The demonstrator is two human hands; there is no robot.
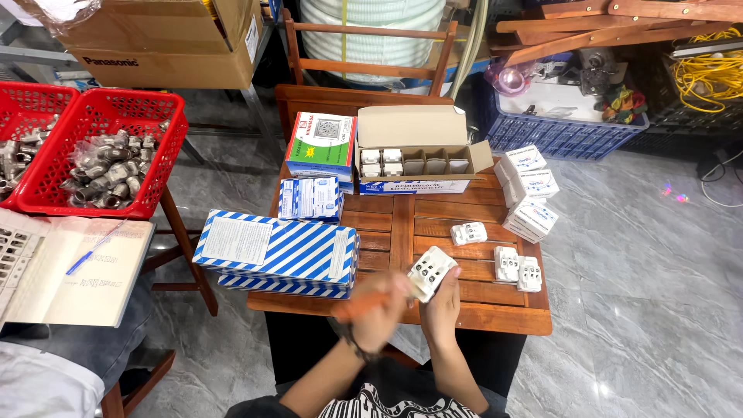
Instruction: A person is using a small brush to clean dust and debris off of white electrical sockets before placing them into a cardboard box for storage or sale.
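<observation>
A white socket [430,271] is gripped in the right hand [441,303] while an orange tool [362,308] is clasped in the blurred left hand [377,310]; three sockets [507,262] are laid loose on the wooden table [480,313], and several small white boxes [526,192] are stacked unopened.

Left hand [377,308] smeared by motion blur, its orange-handled tool [357,307] too blurred to identify. Second red plastic basket [23,108] of grey metal fittings cut off at left edge. Open ruled notebook [73,267] partly out of frame. Small white boxes' [530,193] print too small to read.
</observation>
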